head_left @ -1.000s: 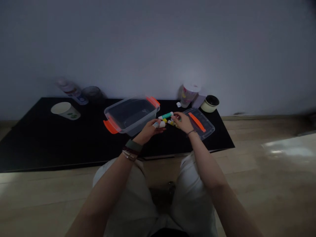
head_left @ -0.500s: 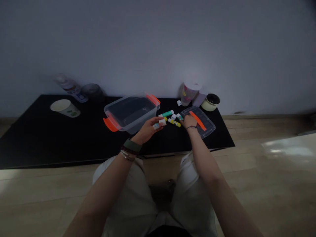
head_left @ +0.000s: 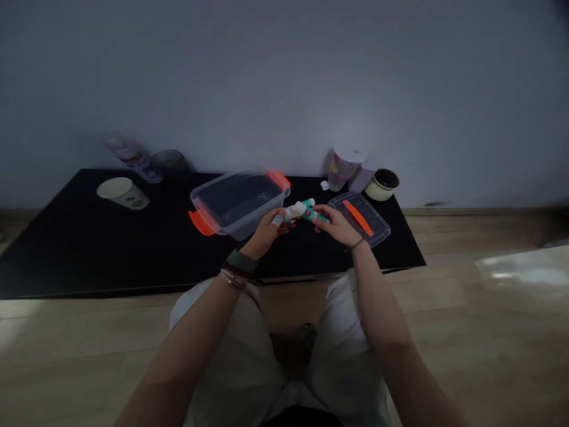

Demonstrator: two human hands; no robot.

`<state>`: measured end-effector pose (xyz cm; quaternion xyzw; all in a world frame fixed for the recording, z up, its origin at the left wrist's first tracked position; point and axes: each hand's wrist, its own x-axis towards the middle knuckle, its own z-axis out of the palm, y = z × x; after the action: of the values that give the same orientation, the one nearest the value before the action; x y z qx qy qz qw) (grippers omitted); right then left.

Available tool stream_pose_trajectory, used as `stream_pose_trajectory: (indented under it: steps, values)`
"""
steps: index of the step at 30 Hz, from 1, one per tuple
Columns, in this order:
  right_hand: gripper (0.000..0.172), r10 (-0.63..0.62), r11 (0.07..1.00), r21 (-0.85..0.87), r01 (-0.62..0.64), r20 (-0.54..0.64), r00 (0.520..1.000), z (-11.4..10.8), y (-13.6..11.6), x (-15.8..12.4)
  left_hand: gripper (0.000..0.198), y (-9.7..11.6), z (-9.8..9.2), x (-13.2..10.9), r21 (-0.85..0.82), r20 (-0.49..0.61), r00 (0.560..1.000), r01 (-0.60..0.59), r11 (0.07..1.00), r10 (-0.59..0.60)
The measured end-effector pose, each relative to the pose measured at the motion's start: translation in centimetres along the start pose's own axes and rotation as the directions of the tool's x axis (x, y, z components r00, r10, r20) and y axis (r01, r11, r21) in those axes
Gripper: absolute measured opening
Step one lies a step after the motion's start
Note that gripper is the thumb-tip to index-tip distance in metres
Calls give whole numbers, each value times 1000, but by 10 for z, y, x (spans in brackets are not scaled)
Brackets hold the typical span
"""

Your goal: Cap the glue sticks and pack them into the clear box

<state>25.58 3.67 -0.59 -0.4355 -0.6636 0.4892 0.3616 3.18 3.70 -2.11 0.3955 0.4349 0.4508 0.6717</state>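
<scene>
My left hand (head_left: 267, 230) is closed around a white glue stick (head_left: 290, 212) in front of the clear box's right end. Part of that stick is hidden by my fingers. My right hand (head_left: 338, 226) grips a green glue stick (head_left: 318, 217), pointing its white end left. The two sticks meet or overlap between my hands; whether they touch I cannot tell. Just behind them, another green glue stick (head_left: 310, 203) lies on the black table. The clear plastic box (head_left: 249, 218) with orange latches stands open to the left. Its lid (head_left: 379, 230), with an orange handle, lies right of my right hand.
A paper cup (head_left: 127, 194) lies on its side at the left, near a leaning bottle (head_left: 137, 161) and a dark round container (head_left: 171, 165). Along the wall at the right are a patterned plastic cup (head_left: 342, 169), a cream tin (head_left: 381, 188) and a small white cap (head_left: 325, 185).
My right hand has picked up a green glue stick by the lid's edge and brought it left to the one in my left hand. The left hand has barely moved.
</scene>
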Motion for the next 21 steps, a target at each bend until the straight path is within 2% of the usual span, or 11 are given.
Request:
stream_pose_trajectory:
  steps: [7, 12, 17, 21]
  values:
    - [40, -89, 962, -262, 83, -12, 996, 2, -7, -2, 39, 0, -4, 0, 139, -18, 995, -94, 986, 97]
    - [37, -96, 826, -556, 96, 28, 995, 14, -11, -3, 46, -2, -7, 4, 243, -16, 984, -169, 955, 178]
    - [47, 45, 657, -754, -3, 36, 998, 36, -19, -4, 43, -1, -5, 3, 289, 16, 976, -213, 933, 217]
    - [42, 177, 544, -836, -75, 27, 984, 49, -25, -5, 37, 0, -1, -1, 274, 46, 980, -200, 941, 195]
